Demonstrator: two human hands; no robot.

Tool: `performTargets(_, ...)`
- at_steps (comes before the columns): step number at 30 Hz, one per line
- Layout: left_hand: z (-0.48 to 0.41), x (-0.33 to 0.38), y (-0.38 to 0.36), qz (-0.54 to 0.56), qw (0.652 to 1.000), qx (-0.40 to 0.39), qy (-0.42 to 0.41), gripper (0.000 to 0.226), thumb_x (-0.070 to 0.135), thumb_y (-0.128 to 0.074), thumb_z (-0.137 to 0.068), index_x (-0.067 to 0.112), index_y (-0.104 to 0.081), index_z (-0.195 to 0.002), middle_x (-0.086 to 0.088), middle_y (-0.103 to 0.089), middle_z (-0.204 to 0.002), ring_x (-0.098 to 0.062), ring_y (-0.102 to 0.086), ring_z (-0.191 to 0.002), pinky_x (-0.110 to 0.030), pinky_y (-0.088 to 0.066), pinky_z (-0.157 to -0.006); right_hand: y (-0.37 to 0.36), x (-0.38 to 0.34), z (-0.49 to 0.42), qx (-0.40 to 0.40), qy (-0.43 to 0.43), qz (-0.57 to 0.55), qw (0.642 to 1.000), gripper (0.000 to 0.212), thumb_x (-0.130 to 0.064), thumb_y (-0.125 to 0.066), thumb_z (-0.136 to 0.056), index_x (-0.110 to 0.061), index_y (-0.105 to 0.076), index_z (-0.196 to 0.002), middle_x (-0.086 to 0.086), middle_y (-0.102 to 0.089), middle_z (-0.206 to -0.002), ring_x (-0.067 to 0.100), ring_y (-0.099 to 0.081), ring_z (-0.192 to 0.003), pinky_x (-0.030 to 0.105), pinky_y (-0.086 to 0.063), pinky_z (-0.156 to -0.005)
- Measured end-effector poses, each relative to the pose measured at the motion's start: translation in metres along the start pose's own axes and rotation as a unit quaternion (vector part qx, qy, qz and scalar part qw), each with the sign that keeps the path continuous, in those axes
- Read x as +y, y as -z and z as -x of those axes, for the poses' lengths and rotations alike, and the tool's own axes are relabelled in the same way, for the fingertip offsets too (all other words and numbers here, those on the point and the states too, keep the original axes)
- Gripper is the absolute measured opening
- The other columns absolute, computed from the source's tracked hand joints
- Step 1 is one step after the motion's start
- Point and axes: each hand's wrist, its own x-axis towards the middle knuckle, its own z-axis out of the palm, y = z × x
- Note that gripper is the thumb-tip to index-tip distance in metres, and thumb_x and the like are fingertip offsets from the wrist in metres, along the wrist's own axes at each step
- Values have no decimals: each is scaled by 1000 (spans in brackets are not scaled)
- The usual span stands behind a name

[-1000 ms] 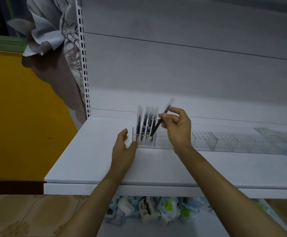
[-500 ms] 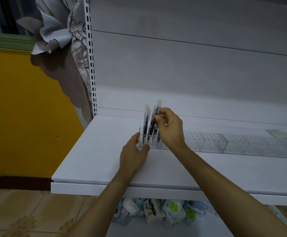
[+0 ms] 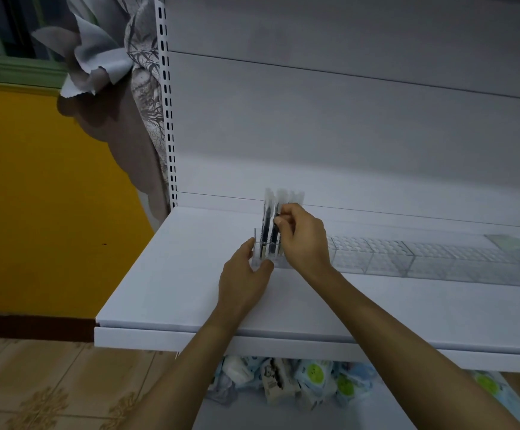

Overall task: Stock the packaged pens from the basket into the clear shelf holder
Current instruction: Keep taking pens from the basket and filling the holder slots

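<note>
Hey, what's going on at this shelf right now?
A person is stocking a clear holder on the white shelf. The right hand pinches a packaged pen among the upright pens at the holder's left end, while the left hand grips that end's front corner. The compartments further right look empty.

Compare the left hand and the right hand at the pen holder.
The left hand sits lower, the right hand higher. The left hand grips the end of the clear holder; the right hand pinches a packaged pen standing in it. Both are bare and work at the holder's left end.
</note>
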Motion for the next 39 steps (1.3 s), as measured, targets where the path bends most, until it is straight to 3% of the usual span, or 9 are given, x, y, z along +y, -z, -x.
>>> performTargets(5, -1, -3, 0, 3, 1000, -3, -5, 33, 16, -56, -93, 38, -45, -116, 26, -47, -102, 7, -47, -86, -3, -33, -72, 0, -1, -3, -9, -20, 29, 999, 17, -16, -49, -97, -9, -62, -105, 7, -70, -88, 22, -65, -78, 34, -53, -70)
performTargets(9, -1, -3, 0, 4, 1000, -1, -4, 32, 16, -56, -93, 32, -50, -120, 25, -49, -101, 10, -48, -83, 2, -32, -70, -1, 0, -7, -45, -46, 62, 996, 16, -12, -49, -97, -7, -63, -103, 8, -70, -91, 24, -65, -81, 32, -52, -72)
performTargets(11, -1, -3, -1, 7, 1000, -2, -6, 32, 16, -56, -93, 31, -50, -121, 23, -50, -104, 9, -48, -85, -6, -35, -80, -4, 1, -5, -54, -55, 66, 995, 16, -13, -50, -96, -7, -63, -103, 9, -70, -93, 25, -65, -83, 36, -54, -75)
performTargets(13, -1, -4, -1, 3, 1000, -3, -8, 34, 17, -56, -93, 27, -52, -125, 20, -52, -108, 4, -48, -92, -11, -36, -81, -5, 1, -2, -43, -58, 64, 995, 16, -15, -51, -96, -7, -64, -102, 10, -70, -92, 25, -66, -82, 37, -55, -76)
performTargets(20, -3, -7, -2, 0, 1000, -2, -4, 39, 18, -56, -93, 22, -51, -131, 19, -50, -112, -1, -47, -102, -20, -36, -88, -3, -1, 4, -21, -50, 33, 998, 18, -16, -52, -96, -6, -62, -107, 9, -69, -90, 19, -61, -78, 26, -47, -70)
performTargets(23, -4, -9, -2, -3, 1000, 0, -8, 37, 18, -57, -93, 24, -52, -129, 18, -52, -111, -1, -49, -100, -15, -37, -84, -4, -1, 9, -7, -41, 12, 999, 21, -15, -52, -96, -5, -60, -113, 8, -68, -91, 21, -64, -82, 30, -51, -74)
performTargets(27, -4, -8, -2, -7, 1000, 5, -18, 32, 17, -57, -93, 30, -52, -121, 19, -53, -107, 0, -49, -95, -1, -31, -70, -5, 1, 14, 5, -26, -2, 1000, 21, -10, -53, -94, -2, -58, -114, -2, -57, -74, 14, -57, -70, 26, -48, -67)
performTargets(34, 0, -1, 0, -22, 1000, 8, -21, 42, 14, -56, -94, 13, -48, -135, 16, -47, -114, 0, -45, -102, -10, -35, -83, 5, 6, 27, 47, -11, -46, 998, 19, -8, -58, -92, -4, -59, -110, -3, -62, -81, 11, -59, -72, 21, -50, -67)
performTargets(39, 7, 0, 4, -55, 998, 14, 3, 63, 15, -57, -94, 4, -26, -147, -10, -44, -145, -23, -47, -127, -26, -36, -100, 29, 18, 47, -5, -21, -8, 1000, 20, -19, -60, -91, -13, -60, -110, -5, -64, -86, 11, -59, -79, 25, -47, -66)
